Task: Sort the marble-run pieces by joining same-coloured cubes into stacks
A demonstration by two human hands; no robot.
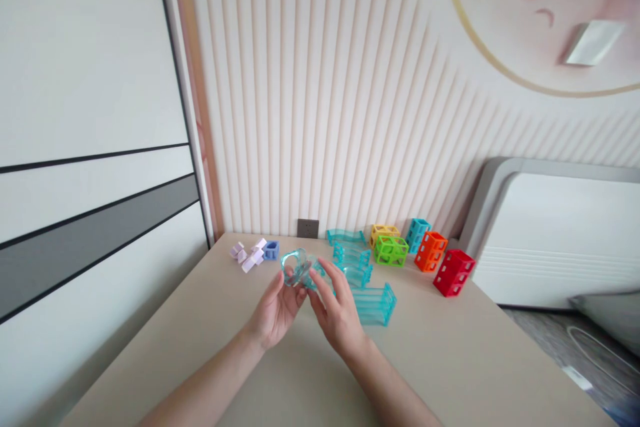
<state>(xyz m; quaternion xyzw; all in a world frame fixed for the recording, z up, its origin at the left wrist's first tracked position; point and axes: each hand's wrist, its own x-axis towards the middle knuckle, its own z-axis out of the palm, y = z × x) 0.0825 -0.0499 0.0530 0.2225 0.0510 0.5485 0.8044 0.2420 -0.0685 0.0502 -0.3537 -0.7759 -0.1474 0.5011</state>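
Above the table, my left hand (278,309) and my right hand (340,310) are both closed on a clear teal plastic toy piece (294,267). It has a rounded, ring-like end at the left; its exact kind I cannot make out, and my fingers hide part of it. Right behind my right hand lie several see-through teal track pieces: a long straight one (376,305), curved ones (356,273) and a wavy one (346,236) near the wall.
Lilac blocks (253,257) and a blue block (271,250) lie at the back left of the table (240,380). Hollow blocks stand to the right: yellow (384,232), green (391,251), teal (418,235), orange (431,251), red (454,273). Behind is a ribbed wall with a socket (308,228).
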